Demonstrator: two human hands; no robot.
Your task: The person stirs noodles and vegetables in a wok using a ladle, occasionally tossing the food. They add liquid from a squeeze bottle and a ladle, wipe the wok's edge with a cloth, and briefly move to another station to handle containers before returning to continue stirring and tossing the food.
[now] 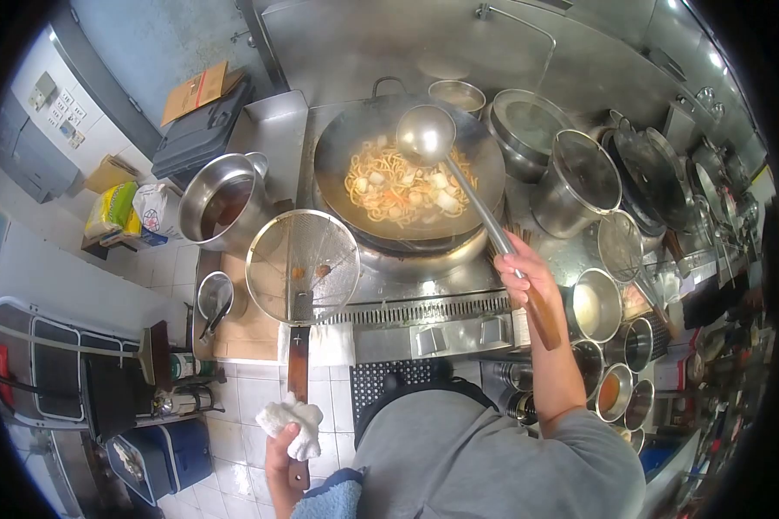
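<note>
My right hand point(528, 270) is closed around the handle of a long steel ladle point(476, 186), where the metal meets its wooden end. The ladle's bowl is over noodles point(389, 195) with pale chunks in a large wok point(342, 143). Low at the left, my left hand point(282, 450) is closed on a bunched white cloth point(296, 424) and the wooden handle of a round mesh strainer point(268, 264). A few brown bits show in the mesh. The cloth hides part of that handle and some of my fingers.
A steel pot with dark liquid point(221, 221) and a small pot with a utensil point(216, 298) stand left. Steel pots point(576, 182), a second strainer point(621, 246) and stacked pans point(653, 177) crowd the right. A tap point(528, 22) reaches out behind the wok.
</note>
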